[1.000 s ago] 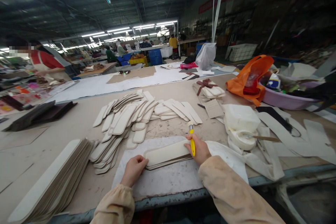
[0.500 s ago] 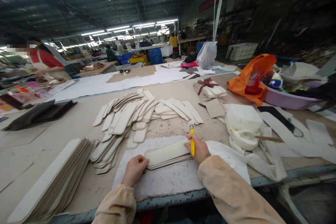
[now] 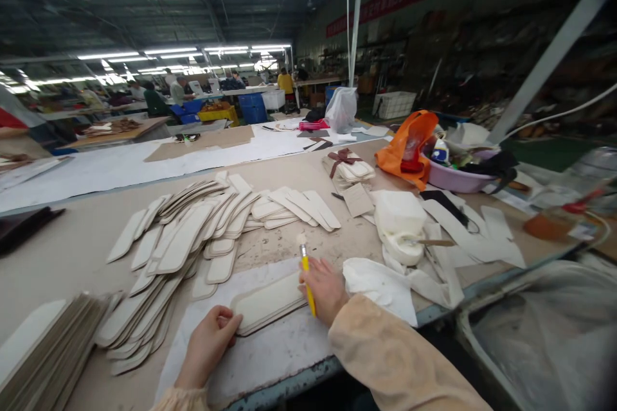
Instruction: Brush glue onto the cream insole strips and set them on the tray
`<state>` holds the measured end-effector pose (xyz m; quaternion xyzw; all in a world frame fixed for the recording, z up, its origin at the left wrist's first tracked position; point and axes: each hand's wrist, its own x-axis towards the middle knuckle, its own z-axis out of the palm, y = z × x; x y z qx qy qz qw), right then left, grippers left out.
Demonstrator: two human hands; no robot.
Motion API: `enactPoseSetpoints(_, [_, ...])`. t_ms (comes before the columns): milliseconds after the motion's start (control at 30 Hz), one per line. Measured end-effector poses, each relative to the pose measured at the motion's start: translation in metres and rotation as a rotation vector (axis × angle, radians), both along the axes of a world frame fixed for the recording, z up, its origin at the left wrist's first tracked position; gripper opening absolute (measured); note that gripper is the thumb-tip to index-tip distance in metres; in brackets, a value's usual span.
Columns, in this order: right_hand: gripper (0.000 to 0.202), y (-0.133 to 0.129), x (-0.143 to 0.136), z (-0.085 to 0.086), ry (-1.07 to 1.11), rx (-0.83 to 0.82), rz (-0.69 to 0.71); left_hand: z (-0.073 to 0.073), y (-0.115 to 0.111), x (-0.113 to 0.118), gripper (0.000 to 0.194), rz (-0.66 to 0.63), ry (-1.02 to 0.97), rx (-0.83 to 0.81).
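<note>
Near the front edge, a small stack of pale rounded strips (image 3: 267,298) lies on a white sheet (image 3: 270,359). My left hand (image 3: 212,337) is at the stack's left end, thumb and curled fingers together against its edge; whether they pinch a strip is unclear. My right hand (image 3: 325,289) holds a yellow-handled brush (image 3: 307,276) at the stack's right end, bristles pointing away from me. Overlapping pale strips (image 3: 183,237) are fanned out beyond the stack. A thick pile of similar strips (image 3: 48,347) stands at the lower left.
A tied bundle of strips (image 3: 354,170) and a white wrapped container (image 3: 400,221) are at the right. Farther right are an orange bag (image 3: 409,148), a lilac basin (image 3: 456,176) and a bottle of amber liquid (image 3: 552,225). People work in the background.
The view has turned to the right, so the table's contents appear farther left. My right hand's fingers have spread a little beside the brush. My left hand remains at the stack's left end.
</note>
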<state>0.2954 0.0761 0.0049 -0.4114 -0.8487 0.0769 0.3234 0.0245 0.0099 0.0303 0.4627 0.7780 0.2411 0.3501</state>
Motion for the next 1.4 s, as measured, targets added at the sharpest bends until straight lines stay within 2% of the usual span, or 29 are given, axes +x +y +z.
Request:
enactPoseSetpoints(133, [0.008,-0.02,-0.022,-0.001,-0.102,0.167,-0.043,-0.01,0.002,-0.007,0.041,-0.005,0.011,0.005])
enactPoseSetpoints(233, [0.012,-0.031,-0.029,0.007,-0.119,0.235,-0.099,-0.016,0.003,-0.011,0.045,-0.024,0.008,-0.016])
enactPoseSetpoints(400, [0.015,-0.041,-0.03,0.023,-0.102,0.221,-0.086,-0.017,0.004,-0.013,0.044,-0.034,0.024,-0.026])
enactPoseSetpoints(500, [0.012,-0.042,-0.031,0.017,-0.115,0.162,-0.005,-0.018,0.004,-0.013,0.043,-0.041,0.01,-0.04])
enactPoseSetpoints(567, [0.013,-0.04,-0.031,0.005,-0.15,0.088,0.071,-0.018,0.005,-0.013,0.043,-0.051,-0.003,-0.048])
enactPoseSetpoints(633, [0.023,-0.037,-0.031,-0.007,-0.19,0.018,0.123,-0.019,0.005,-0.013,0.044,-0.065,0.001,-0.053])
enactPoseSetpoints(767, [0.031,-0.029,-0.026,-0.019,-0.231,-0.042,0.133,-0.02,0.004,-0.014,0.042,-0.07,0.001,-0.072])
enactPoseSetpoints(900, [0.031,-0.021,-0.013,-0.016,-0.217,-0.054,0.088,-0.02,0.004,-0.014,0.039,-0.077,-0.002,-0.06])
enactPoseSetpoints(1200, [0.022,0.009,0.026,-0.007,-0.031,-0.151,-0.171,-0.011,0.001,-0.006,0.034,-0.043,0.044,0.013])
enactPoseSetpoints(1400, [0.027,0.021,0.032,-0.014,0.101,-0.278,-0.164,-0.014,0.0,-0.007,0.033,-0.088,0.123,0.003])
